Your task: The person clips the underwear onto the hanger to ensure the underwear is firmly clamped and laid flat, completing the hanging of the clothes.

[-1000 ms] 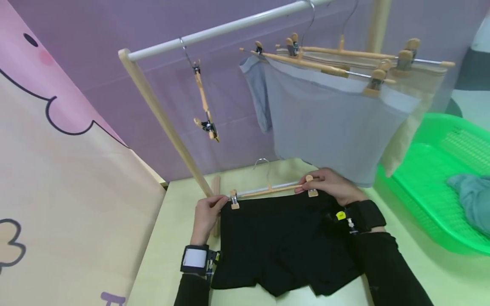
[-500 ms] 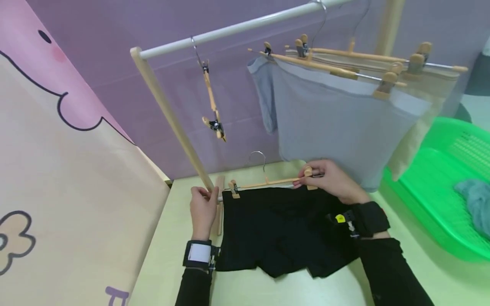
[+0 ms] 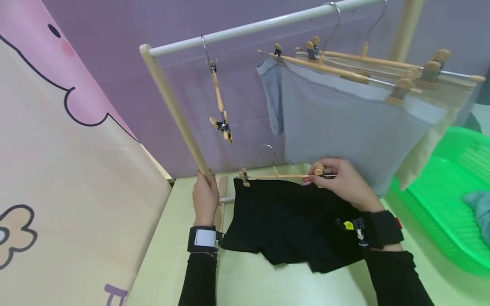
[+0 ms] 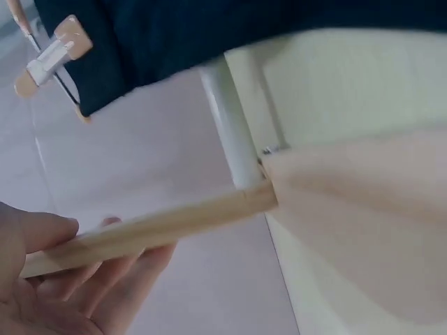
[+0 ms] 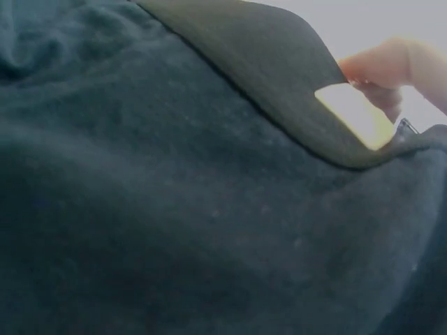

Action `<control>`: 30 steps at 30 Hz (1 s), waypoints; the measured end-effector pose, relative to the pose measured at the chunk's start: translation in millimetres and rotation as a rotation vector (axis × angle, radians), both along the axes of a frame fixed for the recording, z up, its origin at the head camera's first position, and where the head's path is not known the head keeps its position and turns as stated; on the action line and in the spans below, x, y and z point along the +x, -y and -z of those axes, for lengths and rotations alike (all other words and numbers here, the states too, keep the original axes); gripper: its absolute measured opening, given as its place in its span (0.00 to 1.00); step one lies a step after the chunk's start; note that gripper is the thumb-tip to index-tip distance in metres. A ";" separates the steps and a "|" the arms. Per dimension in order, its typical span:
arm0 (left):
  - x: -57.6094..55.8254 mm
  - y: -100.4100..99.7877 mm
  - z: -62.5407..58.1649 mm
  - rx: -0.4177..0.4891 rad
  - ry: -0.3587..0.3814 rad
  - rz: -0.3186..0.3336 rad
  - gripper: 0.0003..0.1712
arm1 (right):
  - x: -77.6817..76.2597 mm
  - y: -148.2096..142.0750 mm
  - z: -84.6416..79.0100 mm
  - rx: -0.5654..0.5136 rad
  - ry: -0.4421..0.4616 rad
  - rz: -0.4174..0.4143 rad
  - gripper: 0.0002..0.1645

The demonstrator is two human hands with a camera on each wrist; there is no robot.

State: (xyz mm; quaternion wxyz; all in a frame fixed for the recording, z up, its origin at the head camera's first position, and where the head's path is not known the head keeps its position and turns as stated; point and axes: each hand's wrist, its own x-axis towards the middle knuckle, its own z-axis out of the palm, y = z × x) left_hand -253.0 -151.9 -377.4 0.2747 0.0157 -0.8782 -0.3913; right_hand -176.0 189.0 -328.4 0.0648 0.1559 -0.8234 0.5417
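Observation:
A pair of black shorts (image 3: 287, 221) hangs by its waistband from a wooden clip hanger (image 3: 292, 176), its lower part over the table. My right hand (image 3: 338, 178) pinches the hanger bar beside the right clip (image 3: 319, 170). In the right wrist view that clip (image 5: 357, 117) bites the waistband, and the shorts fill most of the picture. At the left, my left hand (image 3: 205, 197) holds the lower part of the rack's wooden post (image 3: 174, 106). The left wrist view has the thumb above the post (image 4: 160, 227) and the fingers beneath it.
A white rail (image 3: 252, 26) runs across the top of the rack. On it hang a bare clip hanger (image 3: 217, 89), light blue shorts (image 3: 337, 110) and a beige garment (image 3: 417, 157). A green basket (image 3: 425, 199) with a teal cloth (image 3: 478, 208) stands at right.
My left hand has left the hanger's left end and taken hold of the rack post. My right hand has lifted the hanger and shorts up toward the rack. The view has shifted slightly.

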 end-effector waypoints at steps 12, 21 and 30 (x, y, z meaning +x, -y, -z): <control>4.5 4.8 -4.2 -0.027 0.045 0.034 0.12 | 20.6 15.0 -24.7 0.178 -0.257 0.224 0.02; 4.1 4.6 0.3 -0.022 0.059 0.039 0.12 | 41.5 20.0 -43.2 0.252 -0.412 0.354 0.06; 1.2 5.1 1.1 -0.025 0.078 0.025 0.14 | 63.2 20.5 -71.5 0.186 -0.526 0.511 0.04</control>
